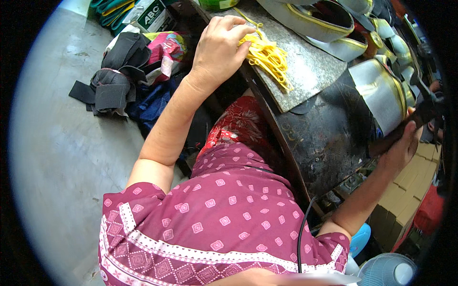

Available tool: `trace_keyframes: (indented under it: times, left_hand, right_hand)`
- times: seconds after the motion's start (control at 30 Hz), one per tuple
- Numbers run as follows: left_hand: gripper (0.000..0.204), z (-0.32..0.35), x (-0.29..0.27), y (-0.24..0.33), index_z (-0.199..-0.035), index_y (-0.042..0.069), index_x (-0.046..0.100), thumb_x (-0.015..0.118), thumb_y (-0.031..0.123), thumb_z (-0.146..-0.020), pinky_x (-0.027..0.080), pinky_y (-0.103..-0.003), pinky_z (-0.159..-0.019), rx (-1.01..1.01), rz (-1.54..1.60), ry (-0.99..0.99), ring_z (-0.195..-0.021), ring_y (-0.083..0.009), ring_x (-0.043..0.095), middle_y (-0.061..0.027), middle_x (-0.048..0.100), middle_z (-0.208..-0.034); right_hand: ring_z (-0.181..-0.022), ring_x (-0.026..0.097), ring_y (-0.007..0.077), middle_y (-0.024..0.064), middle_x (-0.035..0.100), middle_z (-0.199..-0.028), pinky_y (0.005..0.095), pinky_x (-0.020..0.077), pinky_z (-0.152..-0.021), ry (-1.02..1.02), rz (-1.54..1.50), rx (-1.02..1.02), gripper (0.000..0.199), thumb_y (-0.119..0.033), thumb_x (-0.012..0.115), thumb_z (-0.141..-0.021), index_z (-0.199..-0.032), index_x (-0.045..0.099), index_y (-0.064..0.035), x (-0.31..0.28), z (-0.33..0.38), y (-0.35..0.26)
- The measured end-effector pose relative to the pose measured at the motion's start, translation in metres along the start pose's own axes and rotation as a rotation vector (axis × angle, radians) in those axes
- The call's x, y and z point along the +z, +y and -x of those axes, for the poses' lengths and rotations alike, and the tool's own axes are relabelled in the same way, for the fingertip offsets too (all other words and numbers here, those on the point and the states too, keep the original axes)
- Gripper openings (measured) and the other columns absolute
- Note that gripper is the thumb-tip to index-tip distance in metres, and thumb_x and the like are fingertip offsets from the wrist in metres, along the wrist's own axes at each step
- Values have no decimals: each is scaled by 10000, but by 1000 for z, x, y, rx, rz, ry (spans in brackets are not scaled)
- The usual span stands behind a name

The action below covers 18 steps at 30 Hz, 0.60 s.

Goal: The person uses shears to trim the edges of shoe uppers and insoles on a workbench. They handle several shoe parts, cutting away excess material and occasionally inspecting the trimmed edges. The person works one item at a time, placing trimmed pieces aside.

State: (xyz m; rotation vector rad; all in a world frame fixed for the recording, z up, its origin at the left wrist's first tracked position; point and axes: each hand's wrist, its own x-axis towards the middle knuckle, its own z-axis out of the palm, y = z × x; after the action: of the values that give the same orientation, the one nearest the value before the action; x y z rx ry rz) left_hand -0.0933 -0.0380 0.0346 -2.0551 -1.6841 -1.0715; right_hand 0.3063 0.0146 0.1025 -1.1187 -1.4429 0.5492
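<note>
My left hand (220, 50) is at the near left corner of the worktable, its fingers curled in against a loose bundle of thin yellow cord (271, 59). The cord lies in loops on a grey speckled slab (310, 78), and one strand runs away from the fingertips toward the far side. Out at the right edge, my right hand (404, 145) is bent around a dark, bar-shaped part (389, 141). Shadow and that part hide most of its fingers. Beside it stands a curved silver-grey strip with yellow edging (381, 97).
More curved grey strips (329, 21) crowd the table's far side, near a green round container (217, 4). A worn black tabletop (324, 143) borders the slab. Dark fabric rolls (112, 88) lie on the floor at left. Cardboard boxes (405, 190) and a fan (389, 270) stand at right.
</note>
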Motion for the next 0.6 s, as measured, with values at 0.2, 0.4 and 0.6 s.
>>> trace_keyframes:
  times: [0.2,0.4,0.6]
  left_hand:
    - [303,24,-3,-14,-1045,94,713,751,204,-764,431,-426,-1014,-12,-61,-97,-1103,-286,566,-68,644,-1118]
    - [350,27,-4,-29,-1100,93,680,694,140,-753,459,-417,-984,-221,-17,-45,-1077,-297,582,-85,648,-1089]
    - [429,10,-6,-48,-1165,87,648,716,146,-745,418,-426,-1050,17,28,-179,-1144,-318,553,-111,627,-1165]
  right_hand:
    - [-1009,570,173,65,615,-1119,314,459,-892,-26,-49,68,481,-391,607,-1008,-1293,549,-8,-12,7,11]
    - [-1006,565,169,68,611,-1110,314,459,-894,-21,-58,82,440,-368,596,-1019,-1270,557,-8,-14,11,11]
    - [-993,562,165,65,615,-1090,318,462,-893,-33,-82,112,417,-359,593,-1022,-1264,570,-20,-15,17,11]
